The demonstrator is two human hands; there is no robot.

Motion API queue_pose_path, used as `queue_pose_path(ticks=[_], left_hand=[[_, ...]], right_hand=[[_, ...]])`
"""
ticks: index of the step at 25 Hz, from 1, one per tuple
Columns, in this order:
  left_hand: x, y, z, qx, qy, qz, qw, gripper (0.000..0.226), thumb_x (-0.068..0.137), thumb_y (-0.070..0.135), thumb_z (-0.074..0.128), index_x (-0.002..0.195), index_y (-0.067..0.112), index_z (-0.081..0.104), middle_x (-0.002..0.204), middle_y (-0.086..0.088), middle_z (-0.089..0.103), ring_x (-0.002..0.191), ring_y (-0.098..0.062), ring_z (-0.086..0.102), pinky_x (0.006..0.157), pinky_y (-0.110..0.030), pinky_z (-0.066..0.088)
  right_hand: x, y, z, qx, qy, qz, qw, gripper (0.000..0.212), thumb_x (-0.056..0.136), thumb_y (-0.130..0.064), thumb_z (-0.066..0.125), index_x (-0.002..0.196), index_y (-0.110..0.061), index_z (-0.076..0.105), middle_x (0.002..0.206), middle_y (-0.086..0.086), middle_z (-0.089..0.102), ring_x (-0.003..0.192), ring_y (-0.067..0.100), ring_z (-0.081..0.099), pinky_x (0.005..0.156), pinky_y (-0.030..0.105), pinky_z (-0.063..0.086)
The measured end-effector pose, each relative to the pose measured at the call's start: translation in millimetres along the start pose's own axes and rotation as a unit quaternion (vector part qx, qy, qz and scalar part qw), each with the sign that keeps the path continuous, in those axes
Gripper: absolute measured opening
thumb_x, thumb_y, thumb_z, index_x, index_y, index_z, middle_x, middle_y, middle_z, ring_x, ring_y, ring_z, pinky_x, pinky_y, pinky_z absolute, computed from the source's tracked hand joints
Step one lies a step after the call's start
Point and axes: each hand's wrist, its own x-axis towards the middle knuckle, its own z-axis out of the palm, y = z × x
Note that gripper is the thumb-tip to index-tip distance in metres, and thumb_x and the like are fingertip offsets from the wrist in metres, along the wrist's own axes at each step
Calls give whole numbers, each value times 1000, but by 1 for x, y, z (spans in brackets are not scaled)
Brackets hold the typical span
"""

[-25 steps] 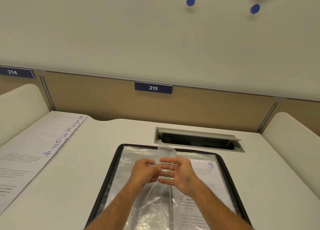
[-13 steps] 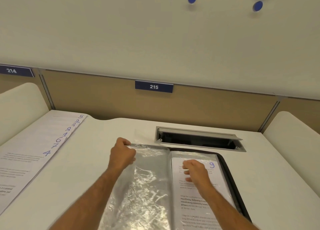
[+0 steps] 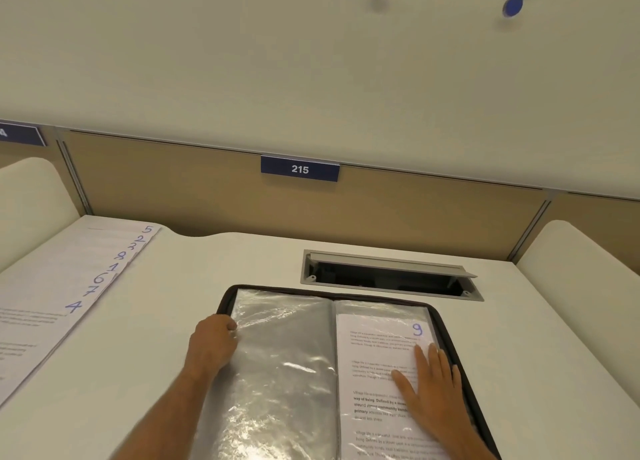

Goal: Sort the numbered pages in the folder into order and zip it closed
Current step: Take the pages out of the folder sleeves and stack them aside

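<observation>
Since a second ago, both hands have parted from the raised clear sleeve, now turned flat on the left. Left hand (image 3: 213,343) curls on the sleeve's (image 3: 280,362) outer edge; right hand (image 3: 431,387) lies spread on page 9 (image 3: 377,352). Open folder (image 3: 225,295) sits mid-desk (image 3: 166,321), numbered pages (image 3: 52,286) fanned along the left edge, bare desk between

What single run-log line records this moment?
left hand: grips empty sleeve edge | right hand: flat on page 9 | folder: open, unzipped | loose pages: fanned at left
</observation>
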Motion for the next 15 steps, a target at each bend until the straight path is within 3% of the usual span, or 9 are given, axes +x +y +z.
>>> queue_pose_path(ticks=[4, 7, 10, 13, 15], left_hand=[[3, -4, 7, 45, 12, 22, 999, 21, 90, 10, 56, 86, 18, 75, 95, -4, 66, 83, -23, 64, 69, -29, 47], [4, -11, 11, 68, 30, 25, 997, 19, 89, 15, 56, 88, 21, 74, 100, -3, 61, 83, -23, 61, 73, -35, 54], [1, -4, 19, 156, 79, 69, 982, 16, 86, 19, 63, 97, 25, 73, 108, 4, 59, 96, -22, 54, 79, -35, 45], [-8, 30, 30, 116, 81, 166, 976, 29, 81, 23, 70, 109, 31, 71, 120, 9, 62, 111, -20, 54, 91, -38, 41], [-22, 59, 46, 85, 41, 220, 971, 37, 89, 29, 61, 126, 33, 61, 134, 11, 55, 125, -14, 46, 106, -38, 37]], right_hand=[[2, 0, 1, -5, 6, -2, 1000, 127, 53, -89, -32, 159, -25, -3, 167, 5, -11, 154, 23, -11, 124, 46, -7], [1, 0, 0, -12, 10, -6, 1000, 126, 56, -90, -29, 159, -26, 2, 168, 5, -6, 155, 23, -7, 125, 46, -4], [5, 1, -8, 3, 36, -5, 999, 100, 76, -89, 5, 153, -29, 27, 164, 2, 20, 151, 22, 17, 123, 45, 13], [23, 0, -21, 34, 74, 9, 997, 71, 87, -77, 36, 139, -29, 47, 150, -2, 42, 137, 19, 39, 115, 42, 33], [40, -5, -31, 93, 87, 36, 991, 61, 90, -66, 49, 135, -25, 49, 142, 0, 51, 127, 20, 49, 108, 41, 42]])
